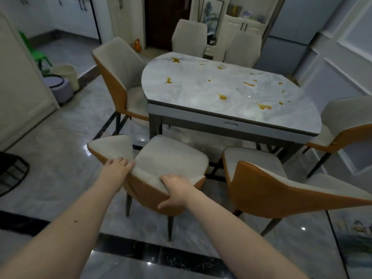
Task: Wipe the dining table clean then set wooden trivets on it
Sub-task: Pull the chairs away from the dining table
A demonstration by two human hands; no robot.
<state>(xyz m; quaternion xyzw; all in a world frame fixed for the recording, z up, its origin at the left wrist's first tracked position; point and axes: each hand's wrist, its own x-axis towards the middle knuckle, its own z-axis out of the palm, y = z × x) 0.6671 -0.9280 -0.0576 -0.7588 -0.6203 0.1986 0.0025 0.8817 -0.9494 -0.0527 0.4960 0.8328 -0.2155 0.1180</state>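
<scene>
Spanning the room's centre, the marble dining table (211,91) is shown with orange spills (222,96) scattered from its far-left corner to its right edge. Before the near edge, a chair (167,162) is gripped at its backrest: left hand (118,165) and right hand (176,190), fingers curled over the rim.

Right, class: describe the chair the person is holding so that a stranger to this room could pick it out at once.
Start at the grey marble-look dining table spotted with orange-brown spills. Along its near long side stand two cream-cushioned chairs with orange shell backs. The one meant is the left chair of that pair: it alone is turned at an angle, with the left hand and right hand gripping its backrest.
</scene>
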